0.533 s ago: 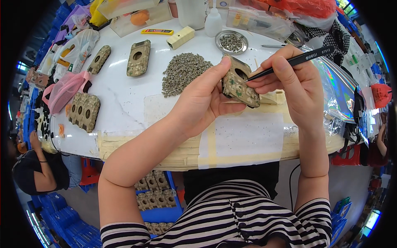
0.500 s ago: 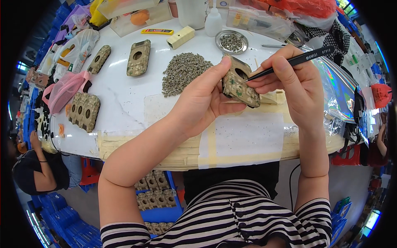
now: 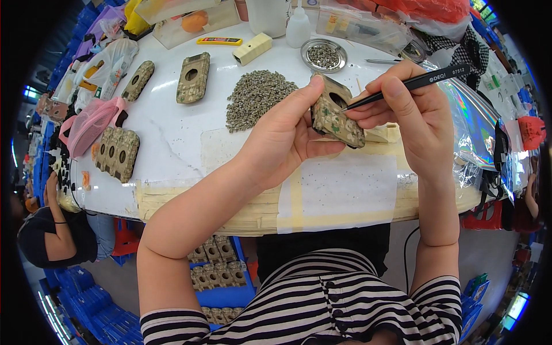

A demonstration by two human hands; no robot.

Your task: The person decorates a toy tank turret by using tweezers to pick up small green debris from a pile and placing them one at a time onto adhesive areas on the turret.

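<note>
Between the thumb and fingers of my left hand (image 3: 282,129) is a camouflage-patterned casing (image 3: 340,123) with a round hole, held tilted above the table. My right hand (image 3: 417,118) pinches black tweezers (image 3: 411,84). Their tip points at the casing close to its hole; I cannot make out anything between the tips. A heap of small metallic pieces (image 3: 257,99) lies left of the casing. Behind it stands a round metal dish (image 3: 305,54) with more such pieces. Other camouflage casings (image 3: 194,86) lie on the left of the table.
A yellow cutter (image 3: 219,41), a cream block (image 3: 253,49) and a white squeeze bottle (image 3: 298,30) lie or stand at the back. A pink mesh bag (image 3: 92,127) is at the left. Below the table edge, a blue crate (image 3: 224,297) holds several casings. Another person (image 3: 54,230) sits at far left.
The tweezers' tip has lifted slightly from the casing's face toward the hole's edge. My left hand still holds the casing in nearly the same place.
</note>
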